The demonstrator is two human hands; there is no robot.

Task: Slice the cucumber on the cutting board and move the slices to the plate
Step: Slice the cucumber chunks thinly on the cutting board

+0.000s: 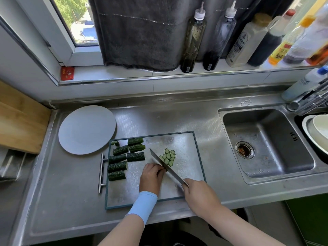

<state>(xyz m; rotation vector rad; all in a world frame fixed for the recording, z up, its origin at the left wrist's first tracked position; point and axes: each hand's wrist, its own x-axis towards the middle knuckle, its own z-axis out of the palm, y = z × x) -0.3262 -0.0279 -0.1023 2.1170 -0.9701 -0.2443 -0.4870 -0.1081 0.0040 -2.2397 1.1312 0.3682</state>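
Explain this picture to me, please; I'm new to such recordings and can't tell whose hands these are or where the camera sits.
No machine here: a person wears one camera on the head, looking down at their own hands. The right hand grips a knife over a cutting board. The left hand, fingers curled, sits against the blade; what it steadies is hidden. Thin cucumber slices lie past the blade, uncut cucumber chunks to the left. The plate holds nothing yet.
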